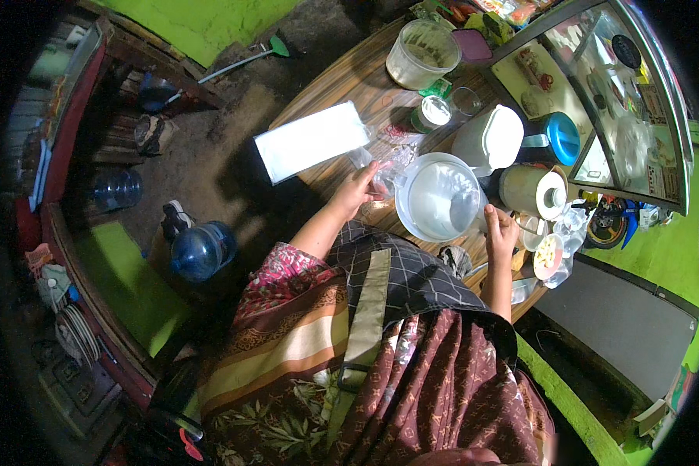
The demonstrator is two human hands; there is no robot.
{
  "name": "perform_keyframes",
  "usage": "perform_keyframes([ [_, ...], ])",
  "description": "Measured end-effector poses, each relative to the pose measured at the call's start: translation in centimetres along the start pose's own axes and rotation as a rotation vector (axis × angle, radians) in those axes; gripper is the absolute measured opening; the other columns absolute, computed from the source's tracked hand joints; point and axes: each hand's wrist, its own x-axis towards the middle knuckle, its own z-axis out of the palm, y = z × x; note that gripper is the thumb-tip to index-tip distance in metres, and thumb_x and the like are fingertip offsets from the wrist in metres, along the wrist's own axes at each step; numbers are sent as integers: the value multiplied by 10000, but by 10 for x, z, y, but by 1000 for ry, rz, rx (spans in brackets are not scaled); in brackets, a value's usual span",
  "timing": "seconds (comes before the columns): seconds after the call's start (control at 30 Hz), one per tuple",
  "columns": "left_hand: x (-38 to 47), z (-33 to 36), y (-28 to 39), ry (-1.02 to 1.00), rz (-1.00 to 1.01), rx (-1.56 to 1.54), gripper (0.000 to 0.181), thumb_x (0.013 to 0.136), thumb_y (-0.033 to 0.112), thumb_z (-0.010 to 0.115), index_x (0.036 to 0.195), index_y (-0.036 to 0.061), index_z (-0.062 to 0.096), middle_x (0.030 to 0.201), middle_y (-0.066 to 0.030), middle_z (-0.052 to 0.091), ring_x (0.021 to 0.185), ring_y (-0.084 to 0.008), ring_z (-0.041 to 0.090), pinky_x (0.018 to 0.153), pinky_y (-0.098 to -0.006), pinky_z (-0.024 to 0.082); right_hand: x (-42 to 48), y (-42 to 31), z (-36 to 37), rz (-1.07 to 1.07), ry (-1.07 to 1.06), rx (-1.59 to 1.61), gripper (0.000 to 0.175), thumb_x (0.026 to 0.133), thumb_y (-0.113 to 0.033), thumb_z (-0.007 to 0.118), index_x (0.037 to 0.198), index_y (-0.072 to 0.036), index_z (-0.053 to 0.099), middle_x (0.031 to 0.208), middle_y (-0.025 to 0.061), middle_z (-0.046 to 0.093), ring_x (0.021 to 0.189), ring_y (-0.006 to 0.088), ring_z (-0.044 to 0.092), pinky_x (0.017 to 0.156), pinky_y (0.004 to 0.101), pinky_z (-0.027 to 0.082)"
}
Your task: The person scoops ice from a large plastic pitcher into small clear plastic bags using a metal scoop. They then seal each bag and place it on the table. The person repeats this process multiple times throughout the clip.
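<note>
My left hand [355, 191] grips a clear thin plastic bag [385, 179] at the left side of a round translucent plastic vessel [442, 198]. The vessel's inside looks pale; whether it holds liquid I cannot tell. On its right side my right hand [501, 228] is closed around its handle. A stack of white plastic sheets or bags [313, 141] lies at the table's left edge, beyond my left hand. Just past the vessel stand a white lidded pitcher [489, 140] and a beige lidded jug [533, 191].
On the wooden table [326, 87] stand a large plastic tub [424, 55], an open can [431, 113], a blue-lidded pitcher [559, 138] and a bowl of pale pieces [547, 256]. A glass display case [594, 93] borders the right. Water bottles [203, 251] lie on the floor at left.
</note>
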Motion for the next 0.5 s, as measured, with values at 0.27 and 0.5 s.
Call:
perform_keyframes([
  [0.27, -2, -2, 1, 52, 31, 17, 558, 840, 554, 402, 1216, 150, 487, 742, -37, 504, 748, -142, 536, 690, -296, 453, 1, 4, 7, 84, -45, 62, 369, 813, -307, 560, 762, 53, 619, 564, 113, 568, 538, 149, 528, 532, 288, 415],
  [0.5, -2, -7, -2, 73, 47, 63, 583, 828, 575, 403, 1223, 153, 481, 725, -26, 460, 729, -139, 520, 671, -308, 466, 5, 0, 17, -59, -39, -44, 369, 806, -309, 572, 733, 49, 623, 593, 153, 588, 540, 209, 559, 547, 300, 425],
])
